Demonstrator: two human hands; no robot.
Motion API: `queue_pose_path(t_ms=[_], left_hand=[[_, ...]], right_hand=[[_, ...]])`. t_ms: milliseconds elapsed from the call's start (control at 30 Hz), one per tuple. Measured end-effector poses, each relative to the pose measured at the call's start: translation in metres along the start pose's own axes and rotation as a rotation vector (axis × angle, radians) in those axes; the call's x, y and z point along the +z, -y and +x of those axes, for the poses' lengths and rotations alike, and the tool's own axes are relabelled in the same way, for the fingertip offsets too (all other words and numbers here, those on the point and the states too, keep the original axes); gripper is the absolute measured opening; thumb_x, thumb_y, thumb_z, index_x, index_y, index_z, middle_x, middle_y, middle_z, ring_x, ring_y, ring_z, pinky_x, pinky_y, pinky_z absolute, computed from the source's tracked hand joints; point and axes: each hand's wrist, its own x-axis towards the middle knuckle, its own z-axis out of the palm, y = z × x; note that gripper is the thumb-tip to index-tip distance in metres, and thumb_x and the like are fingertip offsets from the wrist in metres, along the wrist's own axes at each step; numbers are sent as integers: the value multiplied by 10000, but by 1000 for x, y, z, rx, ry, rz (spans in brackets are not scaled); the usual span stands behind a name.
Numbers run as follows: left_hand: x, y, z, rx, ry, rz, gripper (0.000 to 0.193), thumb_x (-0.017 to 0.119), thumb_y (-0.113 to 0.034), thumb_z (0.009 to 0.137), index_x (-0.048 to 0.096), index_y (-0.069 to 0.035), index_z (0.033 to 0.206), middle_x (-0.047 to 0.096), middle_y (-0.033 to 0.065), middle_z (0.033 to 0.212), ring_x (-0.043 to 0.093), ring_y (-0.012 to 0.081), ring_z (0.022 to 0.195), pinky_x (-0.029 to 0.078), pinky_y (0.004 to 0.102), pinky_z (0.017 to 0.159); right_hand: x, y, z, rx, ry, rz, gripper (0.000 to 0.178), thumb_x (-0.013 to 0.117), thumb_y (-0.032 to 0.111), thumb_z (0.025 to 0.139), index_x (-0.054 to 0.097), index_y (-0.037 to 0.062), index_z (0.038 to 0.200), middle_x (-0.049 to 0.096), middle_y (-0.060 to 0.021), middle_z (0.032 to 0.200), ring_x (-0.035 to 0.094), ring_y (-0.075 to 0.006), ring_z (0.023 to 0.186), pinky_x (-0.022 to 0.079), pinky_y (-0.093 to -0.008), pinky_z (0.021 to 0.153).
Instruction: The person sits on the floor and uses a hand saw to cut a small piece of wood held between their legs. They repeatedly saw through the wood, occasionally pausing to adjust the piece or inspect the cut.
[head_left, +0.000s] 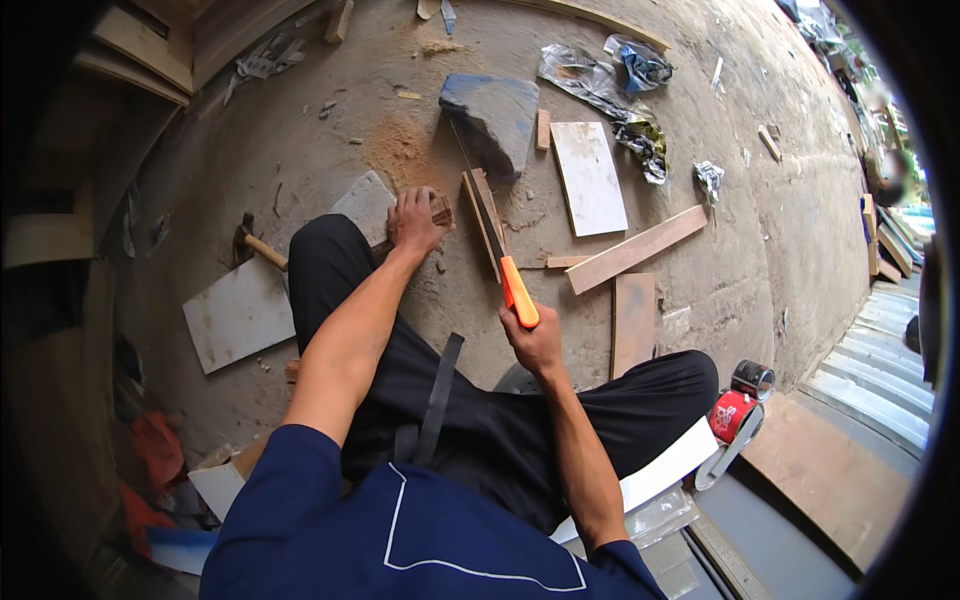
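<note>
My right hand (532, 338) is closed round the orange handle of a hand saw (519, 290). Its narrow dark blade points away from me, toward a grey stone block (500, 112) with a blue-stained top. Under or beside the blade lies a narrow wooden strip (480, 205); I cannot tell whether the teeth touch it. To the left, my left hand (416, 222) grips a short brown piece of wood (441, 211), partly hidden by the fingers. Just behind that hand a pale flat slab (366, 204) rests on the ground. Sawdust (400, 147) is spread beyond the left hand.
A hammer (262, 246) lies by a white board (240, 312) at left. To the right are another white board (588, 178), a long plank (637, 248), a brown board (633, 322) and crumpled paper (645, 150). Red and black cans (735, 413) stand by my right knee.
</note>
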Motion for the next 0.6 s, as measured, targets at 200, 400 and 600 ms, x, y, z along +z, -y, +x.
queue_pose_path(t_ms=[200, 400, 600], left_hand=[[-14, -7, 3, -156, 73, -162, 455, 623, -446, 740, 578, -132, 1065, 563, 66, 1151, 460, 258, 1138, 279, 457, 951], [-14, 8, 15, -306, 110, -189, 348, 578, -435, 774, 645, -171, 990, 623, 59, 1098, 480, 255, 1131, 248, 456, 966], [-21, 9, 14, -401, 273, -161, 390, 575, -461, 783, 651, -199, 1062, 640, 52, 1145, 491, 266, 1164, 252, 474, 955]], right_hand=[[2, 4, -1, 5, 63, -64, 198, 659, 172, 802, 614, -11, 744, 551, -120, 560, 529, -180, 500, 424, -334, 517], [12, 11, 8, -29, 88, -81, 195, 658, 173, 796, 618, -14, 756, 561, -136, 571, 546, -199, 505, 434, -339, 526], [15, 18, 7, 18, 122, -92, 189, 659, 168, 784, 612, -13, 754, 543, -149, 563, 541, -231, 496, 433, -345, 526]])
